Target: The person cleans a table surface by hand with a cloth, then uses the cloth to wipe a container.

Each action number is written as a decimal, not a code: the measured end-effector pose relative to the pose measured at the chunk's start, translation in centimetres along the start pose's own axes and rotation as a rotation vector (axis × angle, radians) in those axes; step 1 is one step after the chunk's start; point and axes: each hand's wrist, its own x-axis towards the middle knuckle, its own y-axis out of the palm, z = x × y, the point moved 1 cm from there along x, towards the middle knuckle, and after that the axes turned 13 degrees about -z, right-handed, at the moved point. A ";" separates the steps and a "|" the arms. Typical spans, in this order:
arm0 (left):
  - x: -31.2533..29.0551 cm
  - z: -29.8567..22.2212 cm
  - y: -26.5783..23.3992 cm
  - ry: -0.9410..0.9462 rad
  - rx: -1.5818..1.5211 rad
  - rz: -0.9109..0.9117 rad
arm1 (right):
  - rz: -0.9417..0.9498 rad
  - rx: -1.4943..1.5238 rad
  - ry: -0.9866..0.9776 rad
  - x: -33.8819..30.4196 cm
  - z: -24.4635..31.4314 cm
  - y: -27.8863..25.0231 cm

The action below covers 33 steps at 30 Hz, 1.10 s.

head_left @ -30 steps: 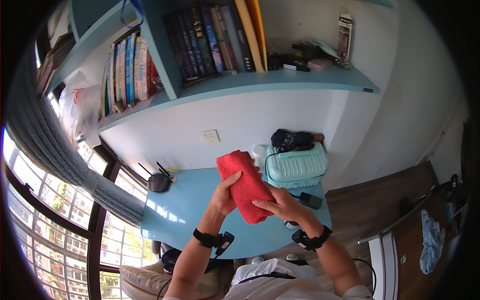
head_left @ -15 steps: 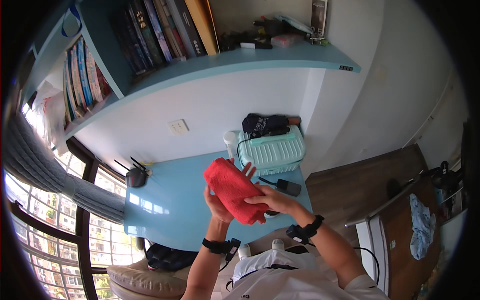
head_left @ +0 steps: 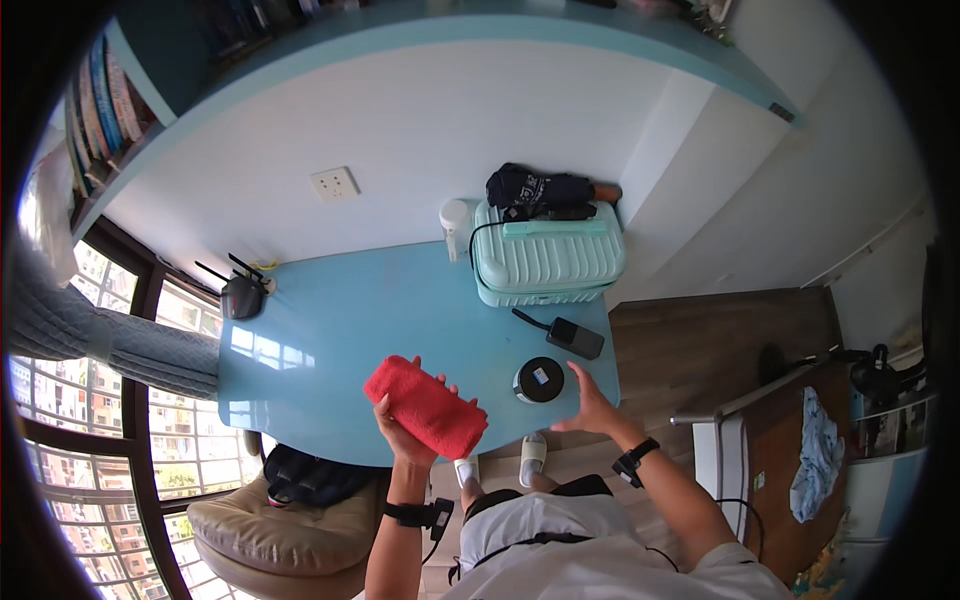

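Note:
A folded red cloth [head_left: 425, 405] is held in my left hand [head_left: 402, 432], its fingers wrapped around it above the front edge of the blue desk [head_left: 370, 310]. My right hand [head_left: 592, 405] holds nothing; its fingers and thumb are spread just right of a round jar [head_left: 539, 380] with a black lid and a small label. Whether the fingers touch the jar is hard to tell, but a gap seems to show. Behind the jar lies a black handheld device [head_left: 575, 338] with a stubby antenna-like arm.
A mint-green hard case [head_left: 550, 255] stands at the back right, a dark folded umbrella [head_left: 540, 190] on top. Beside it is a white bottle [head_left: 455, 225]. A black router [head_left: 243, 295] sits at the left. A beige chair [head_left: 285, 525] is at the lower left; a blue shelf [head_left: 450, 30] overhangs.
My right hand has let go of the red cloth and moved right, opening beside the jar. The left hand keeps the cloth, lower and further left. The view has tilted down.

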 end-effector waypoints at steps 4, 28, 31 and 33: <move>-0.2 0.9 -3.4 -0.124 -0.024 -0.118 | -0.108 0.192 0.061 0.0 -3.9 4.9; -2.0 -0.3 15.5 0.740 0.901 0.510 | -0.415 0.473 -0.383 5.1 28.9 -9.0; -3.3 -0.7 17.9 0.822 0.841 0.566 | -0.508 0.516 -0.398 4.9 31.5 -9.7; -4.9 -0.9 20.2 0.966 0.912 0.598 | -0.639 0.515 -0.384 4.8 32.5 -9.8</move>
